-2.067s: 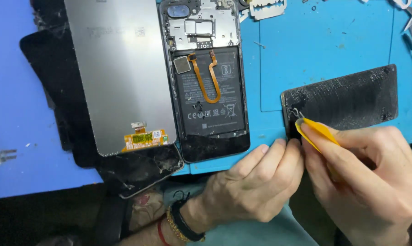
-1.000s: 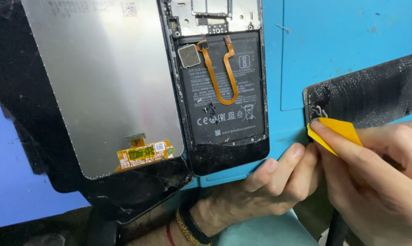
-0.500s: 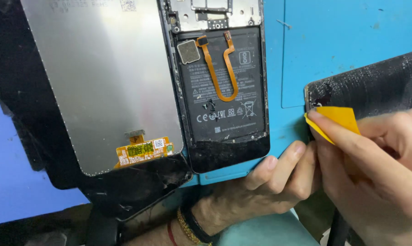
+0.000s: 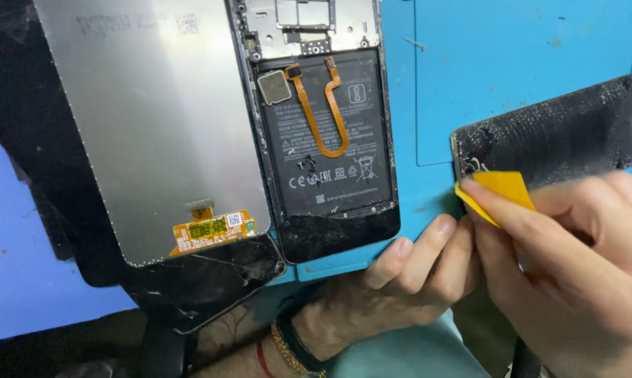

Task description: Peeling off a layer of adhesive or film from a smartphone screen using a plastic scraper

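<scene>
Head view: we count one opened phone body (image 4: pixel 323 133) with its battery and orange flex cable exposed, one detached screen panel (image 4: pixel 155 119) lying face down beside it, and one black cracked cover (image 4: pixel 561 133) on the blue worktop (image 4: pixel 512 56). Our right hand (image 4: pixel 581 273) pinches one yellow pick (image 4: pixel 494 192) shut against the cover's left corner; our left hand (image 4: pixel 407 280) curls closed just beside, its fingertips touching the right hand.

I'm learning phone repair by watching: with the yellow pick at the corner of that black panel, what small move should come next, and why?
Probably slide the yellow pick a little further along the edge of the black panel. The right hand has its tip only at the panel's near-left corner, and the left hand braces beside it, so the rest of that edge looks unworked.
</scene>
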